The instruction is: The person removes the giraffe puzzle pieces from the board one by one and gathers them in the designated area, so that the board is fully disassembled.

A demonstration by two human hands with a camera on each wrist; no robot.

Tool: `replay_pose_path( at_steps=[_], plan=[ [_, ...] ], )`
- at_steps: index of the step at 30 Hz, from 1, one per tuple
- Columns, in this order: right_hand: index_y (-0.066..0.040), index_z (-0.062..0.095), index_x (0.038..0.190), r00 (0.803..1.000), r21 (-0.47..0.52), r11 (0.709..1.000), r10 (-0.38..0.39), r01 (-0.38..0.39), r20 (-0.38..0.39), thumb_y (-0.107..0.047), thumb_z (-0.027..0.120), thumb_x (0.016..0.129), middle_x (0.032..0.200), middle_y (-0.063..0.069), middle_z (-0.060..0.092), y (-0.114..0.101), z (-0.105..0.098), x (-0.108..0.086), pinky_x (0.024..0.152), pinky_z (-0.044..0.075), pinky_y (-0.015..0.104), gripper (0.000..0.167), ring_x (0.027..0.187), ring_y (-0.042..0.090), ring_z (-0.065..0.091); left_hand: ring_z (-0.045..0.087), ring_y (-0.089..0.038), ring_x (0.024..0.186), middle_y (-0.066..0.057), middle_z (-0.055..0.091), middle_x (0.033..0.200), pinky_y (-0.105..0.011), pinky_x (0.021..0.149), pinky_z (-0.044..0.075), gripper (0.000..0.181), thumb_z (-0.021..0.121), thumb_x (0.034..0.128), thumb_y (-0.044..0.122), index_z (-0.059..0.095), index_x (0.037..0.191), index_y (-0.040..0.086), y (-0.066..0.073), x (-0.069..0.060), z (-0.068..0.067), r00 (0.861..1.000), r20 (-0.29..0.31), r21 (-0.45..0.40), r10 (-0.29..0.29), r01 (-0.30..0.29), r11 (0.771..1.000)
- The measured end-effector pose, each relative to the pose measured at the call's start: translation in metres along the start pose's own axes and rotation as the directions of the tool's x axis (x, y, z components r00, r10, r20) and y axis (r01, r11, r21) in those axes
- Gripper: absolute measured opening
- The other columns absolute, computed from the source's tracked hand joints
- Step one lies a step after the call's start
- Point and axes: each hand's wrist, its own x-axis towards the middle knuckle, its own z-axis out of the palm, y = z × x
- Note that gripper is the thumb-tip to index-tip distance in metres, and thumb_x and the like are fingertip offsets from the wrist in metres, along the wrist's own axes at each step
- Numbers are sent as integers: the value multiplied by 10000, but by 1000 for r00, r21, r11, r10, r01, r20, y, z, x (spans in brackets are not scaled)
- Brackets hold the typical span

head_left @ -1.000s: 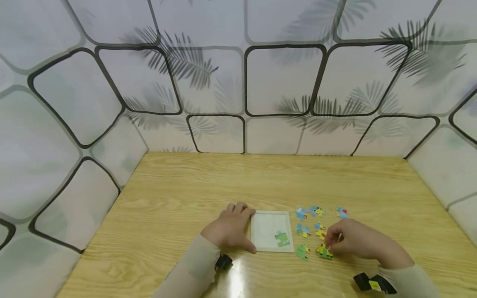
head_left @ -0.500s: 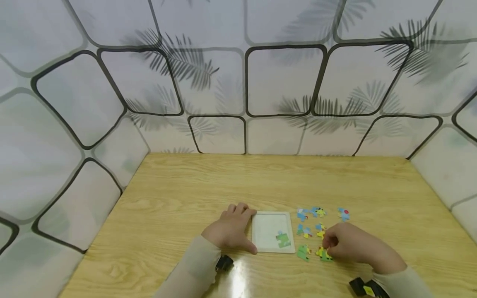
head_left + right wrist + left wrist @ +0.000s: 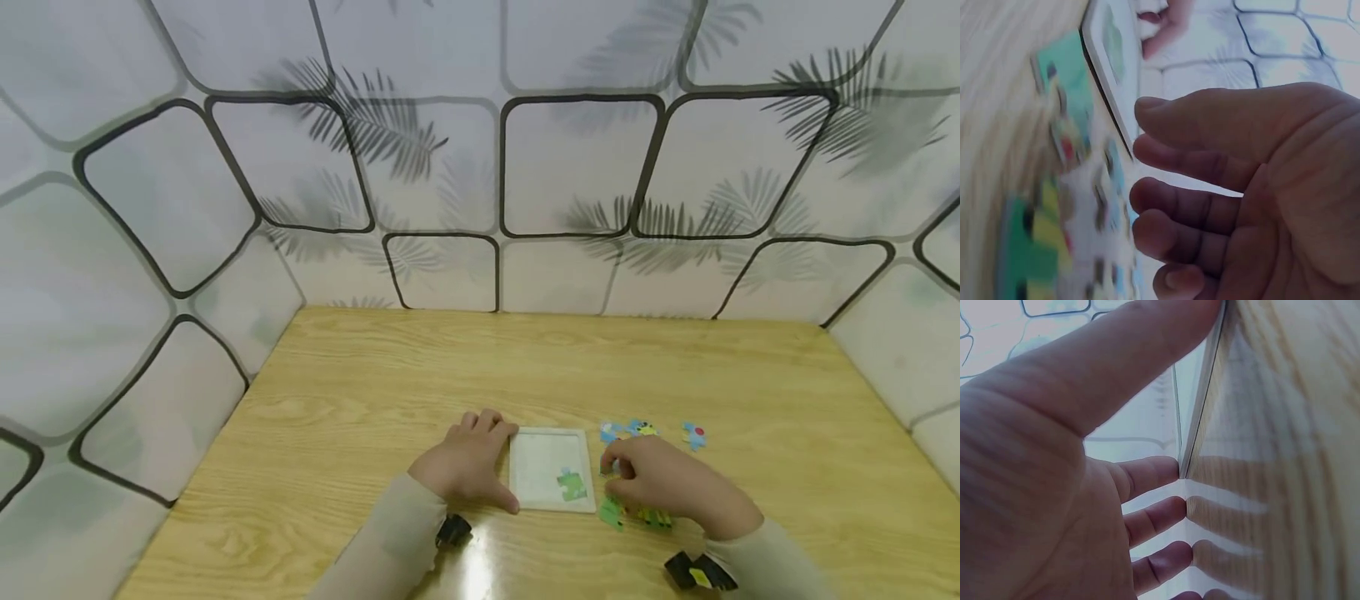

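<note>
A square white puzzle tray [image 3: 540, 457] lies on the table with one green jigsaw piece [image 3: 572, 485] in its lower right. Along the tray's left side rests my left hand [image 3: 463, 465], its index fingertip at the upper corner and thumb at the lower one. My right hand [image 3: 663, 479] hovers low over the loose pieces right of the tray, fingers loosely bent, with nothing visible between them. It hides some pieces. Below its thumb shows a green piece [image 3: 611, 514]; in the right wrist view, a green-and-yellow piece [image 3: 1025, 240] appears blurred.
Blue pieces [image 3: 642, 427] lie beyond the right hand, and a blue piece with a red dot [image 3: 695, 436] sits apart to the right. The wooden table [image 3: 375, 367] is bounded by a patterned backdrop [image 3: 570, 167] at the back and sides.
My right hand has moved left from the yellow-and-red pieces to those nearer the tray. The left hand and tray stay in place; the head view shifts slightly.
</note>
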Motion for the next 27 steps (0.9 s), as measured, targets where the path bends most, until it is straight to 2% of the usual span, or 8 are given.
replay_pose_path(
  at_steps=[6, 10, 13, 20, 27],
  plan=[
    [15, 605, 1333, 1000, -25, 1000, -16, 16, 19, -127, 689, 930, 657, -81, 527, -14, 12, 18, 513, 401, 244, 435, 512, 46, 432, 345, -241, 1301, -28, 361, 1505, -435, 1080, 357, 1069, 875, 672, 587, 394, 1534, 176, 3, -1, 1, 1000, -3, 11, -11, 11, 1000],
    [25, 563, 1390, 999, -31, 1000, -1, 3, 39, -83, 678, 916, 653, -78, 539, -19, 16, 24, 494, 400, 242, 500, 506, 51, 448, 351, -237, 1290, -26, 364, 1501, -429, 1078, 359, 1071, 875, 667, 587, 396, 1532, 177, 4, -1, 0, 1000, 0, 20, -15, 15, 1000],
    [21, 606, 1333, 999, -30, 1000, 7, -5, 41, -56, 677, 903, 664, -69, 543, -20, 17, 26, 500, 403, 248, 442, 517, 58, 454, 354, -232, 1280, -22, 367, 1495, -420, 1071, 362, 1066, 877, 668, 584, 399, 1531, 181, 4, -1, 0, 1000, 0, 19, -15, 15, 1000],
    [-56, 686, 1102, 998, -11, 1000, -7, 8, 55, -54, 673, 910, 682, -54, 542, -20, 18, 28, 523, 407, 257, 192, 529, 64, 451, 353, -220, 1261, -15, 377, 1475, -400, 1056, 360, 1052, 888, 669, 567, 410, 1525, 184, 3, -1, -1, 1000, -6, 14, -20, 20, 1000],
    [-63, 670, 1029, 997, -11, 999, -36, 37, 72, -85, 757, 851, 709, -56, 526, -18, 19, 30, 558, 418, 265, 199, 586, 68, 455, 350, -229, 1267, -24, 374, 1478, -413, 1067, 354, 1050, 890, 674, 557, 406, 1526, 177, 4, -3, -3, 1000, -3, 1, -23, 23, 1000]
  ],
)
